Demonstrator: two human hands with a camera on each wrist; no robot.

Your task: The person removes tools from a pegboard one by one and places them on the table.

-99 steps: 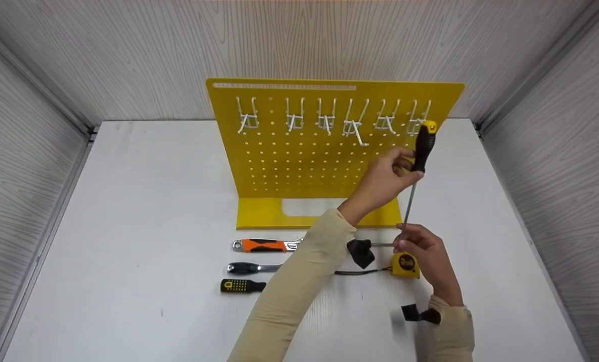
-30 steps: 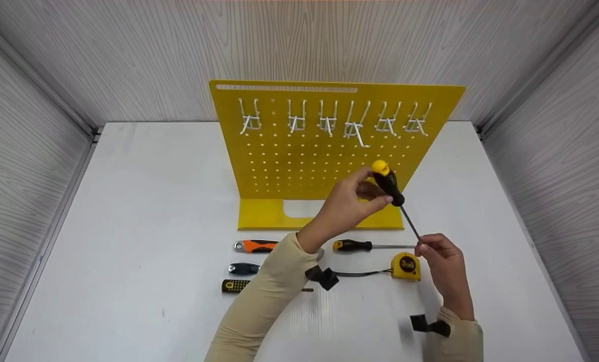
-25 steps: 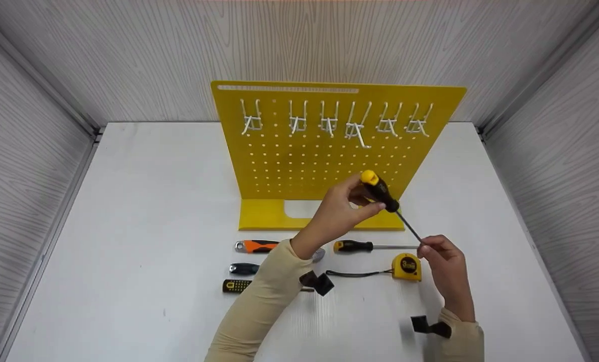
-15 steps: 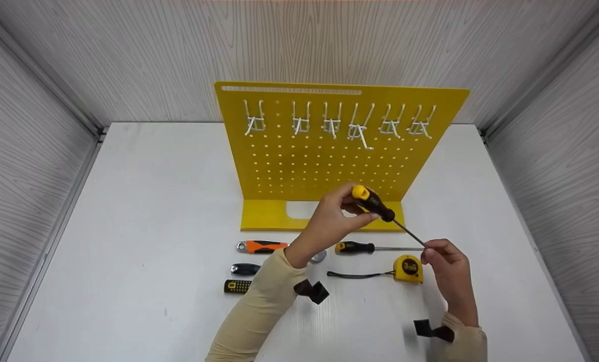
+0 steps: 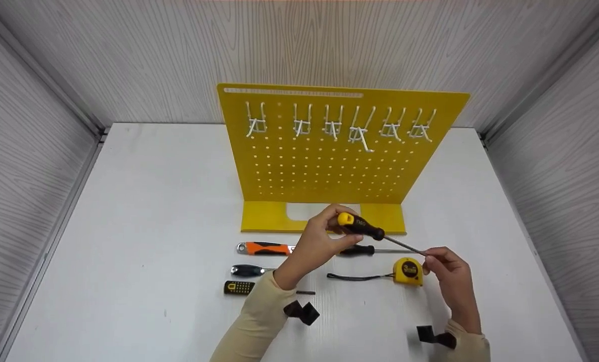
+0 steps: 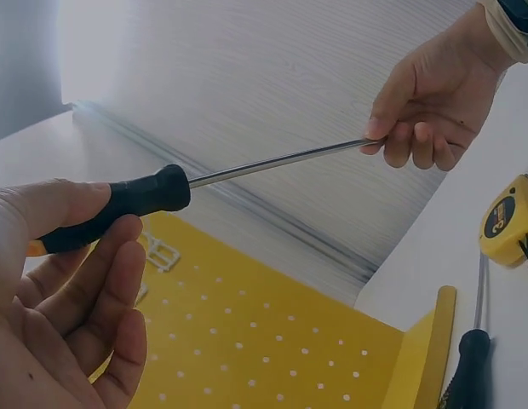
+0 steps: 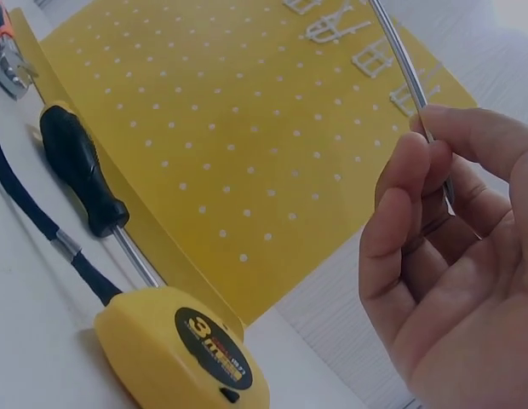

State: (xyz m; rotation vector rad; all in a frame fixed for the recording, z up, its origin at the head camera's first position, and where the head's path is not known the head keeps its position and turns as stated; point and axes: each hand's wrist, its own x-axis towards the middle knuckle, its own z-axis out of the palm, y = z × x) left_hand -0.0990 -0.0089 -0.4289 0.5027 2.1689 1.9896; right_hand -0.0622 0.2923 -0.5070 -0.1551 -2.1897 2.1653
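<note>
A screwdriver [image 5: 364, 227] with a black handle and yellow end is held in the air between both hands, tilted down to the right in the head view. My left hand [image 5: 315, 246] grips its handle between thumb and fingers. Near the tip, my right hand [image 5: 453, 274] pinches the steel shaft, as the right wrist view also shows the shaft [image 7: 404, 64] between thumb and fingertips. Below lies a second screwdriver [image 7: 77, 166], its handle partly covered by the left hand in the head view. A yellow tape measure [image 5: 408, 272] with a black strap sits beside the right hand.
A yellow pegboard [image 5: 324, 166] stands behind the hands, with several bare white hooks [image 5: 360, 133] along its top. At left on the table lie an orange-handled wrench [image 5: 267, 248], a black-handled tool [image 5: 246, 271] and another yellow-black handle [image 5: 238, 287], partly behind the left arm.
The held screwdriver has swung from nearly upright to a shallow tilt. My left hand has come down and left with the handle; my right hand has shifted slightly right and down.
</note>
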